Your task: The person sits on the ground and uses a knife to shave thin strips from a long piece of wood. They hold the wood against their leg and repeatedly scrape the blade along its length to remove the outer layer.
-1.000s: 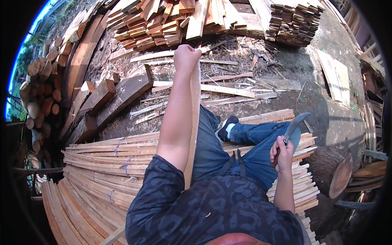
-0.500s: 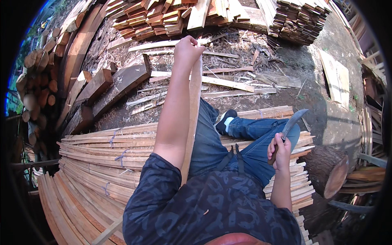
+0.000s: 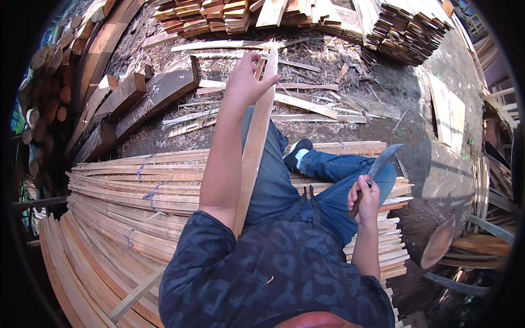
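A long, flat wooden strip [image 3: 256, 142] leans along my left thigh, its tapered far end pointing away from me. My left hand [image 3: 249, 81] is at that far end, with thumb and fingers spread apart. The thumb lies against or just over the strip's edge; I cannot tell which. Over my bent right knee, my right hand [image 3: 363, 201] is wrapped round the handle of a knife [image 3: 384, 162]. Its dark, curved blade points up and to the right, apart from the strip.
Bundles of long wooden strips [image 3: 136, 205], tied with purple string, lie under and beside me. Thick beams [image 3: 158, 98] and round logs stand at the left. Stacked boards [image 3: 404, 30] rise at the far side; a cut log [image 3: 437, 240] sits at the right. Shavings and scraps cover the ground ahead.
My left hand has let its fingers spread from a pinch on the strip's far end and come slightly nearer. That end now shows. My right hand still grips the knife.
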Demonstrator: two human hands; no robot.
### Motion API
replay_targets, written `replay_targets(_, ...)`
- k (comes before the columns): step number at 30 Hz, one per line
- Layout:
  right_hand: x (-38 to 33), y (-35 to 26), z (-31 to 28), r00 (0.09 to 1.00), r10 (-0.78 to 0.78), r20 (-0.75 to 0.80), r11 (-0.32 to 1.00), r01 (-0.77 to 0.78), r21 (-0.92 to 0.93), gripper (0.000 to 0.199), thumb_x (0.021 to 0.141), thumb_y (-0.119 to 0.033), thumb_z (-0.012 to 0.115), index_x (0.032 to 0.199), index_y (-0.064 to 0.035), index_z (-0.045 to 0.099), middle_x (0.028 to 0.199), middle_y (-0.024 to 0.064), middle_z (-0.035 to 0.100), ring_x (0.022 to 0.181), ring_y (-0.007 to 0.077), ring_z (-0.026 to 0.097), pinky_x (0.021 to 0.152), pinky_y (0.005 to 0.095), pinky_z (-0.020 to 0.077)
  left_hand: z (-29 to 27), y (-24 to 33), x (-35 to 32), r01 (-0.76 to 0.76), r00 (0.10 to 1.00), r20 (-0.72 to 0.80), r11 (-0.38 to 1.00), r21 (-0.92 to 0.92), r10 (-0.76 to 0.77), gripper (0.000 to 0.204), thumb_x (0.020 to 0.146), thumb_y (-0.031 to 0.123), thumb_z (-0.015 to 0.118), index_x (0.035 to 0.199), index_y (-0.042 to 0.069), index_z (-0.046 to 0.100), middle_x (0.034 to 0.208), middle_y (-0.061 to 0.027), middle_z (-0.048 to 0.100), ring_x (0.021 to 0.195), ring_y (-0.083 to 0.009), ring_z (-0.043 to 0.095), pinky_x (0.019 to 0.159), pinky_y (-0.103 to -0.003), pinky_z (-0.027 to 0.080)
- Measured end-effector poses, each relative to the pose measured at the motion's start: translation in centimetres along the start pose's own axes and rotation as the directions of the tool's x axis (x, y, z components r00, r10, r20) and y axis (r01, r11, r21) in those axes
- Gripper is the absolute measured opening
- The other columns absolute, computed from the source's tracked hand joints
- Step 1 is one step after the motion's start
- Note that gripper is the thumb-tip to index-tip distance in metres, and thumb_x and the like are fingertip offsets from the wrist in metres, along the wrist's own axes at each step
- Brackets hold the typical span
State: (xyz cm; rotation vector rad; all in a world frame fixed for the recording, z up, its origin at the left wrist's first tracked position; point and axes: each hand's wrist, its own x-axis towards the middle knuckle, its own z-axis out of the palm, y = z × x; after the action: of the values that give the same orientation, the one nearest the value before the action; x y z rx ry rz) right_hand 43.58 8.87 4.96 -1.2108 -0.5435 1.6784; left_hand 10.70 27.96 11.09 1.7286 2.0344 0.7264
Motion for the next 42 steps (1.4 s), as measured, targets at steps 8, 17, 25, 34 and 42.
replay_targets(8,1.5,2.0,3.3,0.984,0.082,0.158,0.977,-0.048,-0.210,0.043,0.105,-0.041,0.036,0.084,-0.0062,0.048,0.055,-0.0011,0.040,0.042,0.0059,0.037,0.037,0.0211,0.0310,-2.4,-11.3,-22.0,0.282,0.959,0.026,0.955,-0.090,-0.281,0.046,0.083,0.024,0.073,0.119,0.003,0.051,0.100,-0.0091,0.052,0.091,-0.0181,0.049,0.082,-0.032,0.045)
replay_targets(17,8.4,0.2,10.3,0.681,-0.253,0.687,-0.083,0.692,-0.717,0.030,0.096,-0.030,0.059,0.081,-0.0049,0.054,0.059,0.0122,0.055,0.050,0.0271,0.060,0.046,0.0378,0.0443,2.5,-9.8,-34.3,0.314,0.947,-0.016,0.938,-0.149,-0.319,0.031,0.093,0.027,0.059,0.100,-0.002,0.050,0.088,-0.0172,0.049,0.084,-0.0319,0.050,0.075,-0.040,0.042)
replay_targets(25,10.9,-0.2,11.5,0.544,-0.076,0.836,-0.516,0.696,-0.500,0.033,0.092,-0.041,0.062,0.078,-0.0109,0.056,0.060,0.0074,0.057,0.051,0.0254,0.061,0.045,0.0371,0.0479,3.0,-10.2,-33.5,0.335,0.941,0.020,0.919,-0.206,-0.338,0.035,0.098,0.031,0.048,0.086,-0.001,0.047,0.082,-0.0213,0.048,0.077,-0.0439,0.050,0.068,-0.047,0.041)
replay_targets(34,14.5,-1.4,12.6,0.454,-0.015,0.891,-0.670,0.657,-0.346,0.039,0.087,-0.049,0.063,0.075,-0.0123,0.055,0.063,0.0054,0.054,0.055,0.0227,0.061,0.046,0.0353,0.0470,2.8,-10.6,-33.1,0.372,0.926,0.042,0.893,-0.251,-0.374,0.035,0.098,0.031,0.049,0.083,0.000,0.046,0.074,-0.0218,0.049,0.070,-0.0452,0.051,0.061,-0.048,0.040)
replay_targets(42,11.5,0.6,12.2,0.544,0.014,0.839,-0.463,0.747,-0.477,0.029,0.089,-0.032,0.067,0.079,-0.0081,0.053,0.065,0.0097,0.055,0.058,0.0289,0.059,0.050,0.0390,0.0450,3.0,-10.6,-32.9,0.378,0.924,0.023,0.899,-0.220,-0.383,0.031,0.096,0.028,0.053,0.082,0.001,0.046,0.072,-0.0207,0.048,0.067,-0.0440,0.052,0.059,-0.047,0.040)
